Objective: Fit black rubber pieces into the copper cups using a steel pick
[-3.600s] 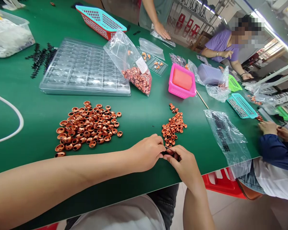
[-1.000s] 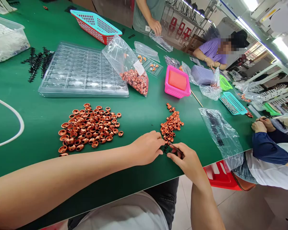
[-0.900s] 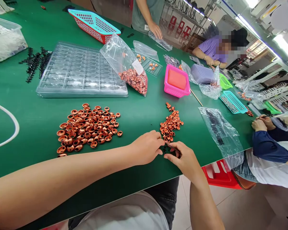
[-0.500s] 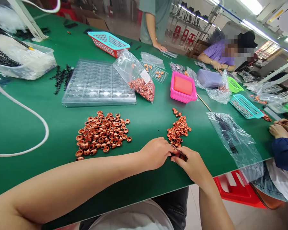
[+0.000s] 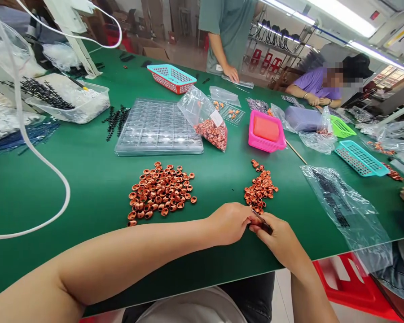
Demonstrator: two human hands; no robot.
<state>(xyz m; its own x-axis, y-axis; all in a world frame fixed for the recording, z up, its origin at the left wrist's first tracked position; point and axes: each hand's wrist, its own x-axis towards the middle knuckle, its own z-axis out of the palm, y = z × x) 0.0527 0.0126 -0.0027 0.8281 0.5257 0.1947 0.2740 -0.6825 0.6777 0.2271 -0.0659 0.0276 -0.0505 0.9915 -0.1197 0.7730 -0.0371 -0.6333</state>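
Note:
My left hand (image 5: 229, 223) and my right hand (image 5: 280, 237) meet above the green table (image 5: 218, 179), near its front edge. My right hand grips a dark, slim tool (image 5: 266, 227) whose exact kind I cannot make out. The fingers of my left hand are pinched at the tool's tip; whatever sits between them is hidden. Just beyond the fingertips lies a small pile of copper-coloured, ring-like pieces (image 5: 261, 186). A larger pile of hollow copper-coloured pieces (image 5: 161, 190) spreads out beyond my left forearm.
Behind the piles are stacked clear trays (image 5: 158, 130), a bag of copper pieces (image 5: 212, 132) and a pink basket (image 5: 265, 142). A plastic bag with black parts (image 5: 336, 202) lies at right. A white cable (image 5: 59, 172) loops at left. Other people are at the table.
The camera has turned a little to the left, so everything appears further right and slightly lower. My hands stay together, with the tool still in the right one.

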